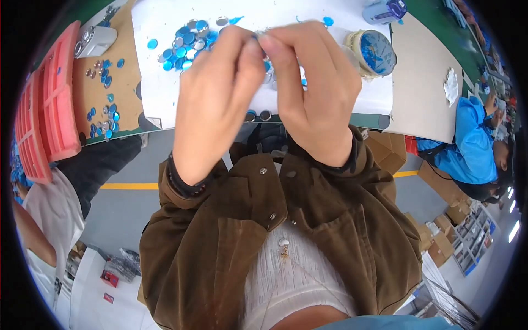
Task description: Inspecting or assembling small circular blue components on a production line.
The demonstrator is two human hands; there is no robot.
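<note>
My left hand (212, 104) and my right hand (319, 91) meet over a white sheet (275, 12), thumbs and fingertips pinched together. What they hold between them is small and mostly covered by the fingers, so I cannot make it out. Beside my left hand lies a loose pile of small round discs (188, 39), some blue-faced and some silver. A few more discs show under and between my hands. Close to my right hand sits a round tub (352, 48) with blue film scraps inside. Two dark-rimmed discs (265, 115) lie at the sheet's front edge.
A blue-purple container (379, 12) stands behind the tub. On the left are a brown board (124, 47) with scattered discs, a white device (99, 42) and a pink crate (61, 96). People sit on both sides, one in a blue garment (474, 140). A cardboard box (388, 149) is below.
</note>
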